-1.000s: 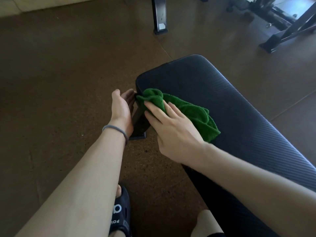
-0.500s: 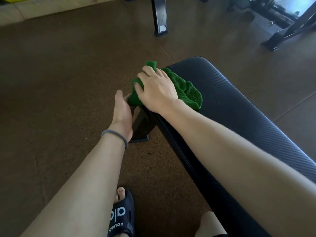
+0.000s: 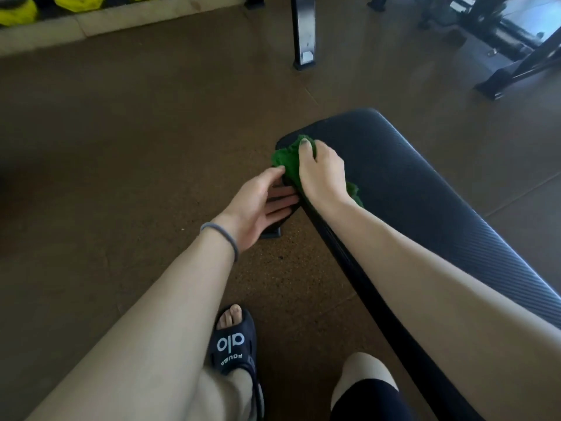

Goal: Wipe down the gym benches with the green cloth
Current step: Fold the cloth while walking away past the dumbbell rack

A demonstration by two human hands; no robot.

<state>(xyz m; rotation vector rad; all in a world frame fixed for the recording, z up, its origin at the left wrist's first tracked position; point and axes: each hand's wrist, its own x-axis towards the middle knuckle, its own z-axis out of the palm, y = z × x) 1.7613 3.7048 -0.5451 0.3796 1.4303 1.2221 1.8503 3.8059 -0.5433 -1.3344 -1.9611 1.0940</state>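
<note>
A black padded gym bench [image 3: 431,189] runs from the middle of the view to the lower right. The green cloth [image 3: 287,161] is bunched over the bench's far left corner and hangs down its side edge. My right hand [image 3: 321,171] presses on the cloth and grips it, thumb on top. My left hand [image 3: 261,202] is beside the bench's edge, palm turned up, fingers spread, its thumb tip touching the cloth's lower fold. The bench's leg below is mostly hidden by my left hand.
Brown rubber floor surrounds the bench. A black metal post [image 3: 303,34] stands behind it, and a machine frame [image 3: 510,56] is at the top right. Yellow weights [image 3: 45,4] line the top left wall. My sandalled foot [image 3: 233,344] is on the floor below.
My right hand has dragged the cloth from the bench top onto the corner and over the side edge. My left hand has turned palm up and reached toward the cloth.
</note>
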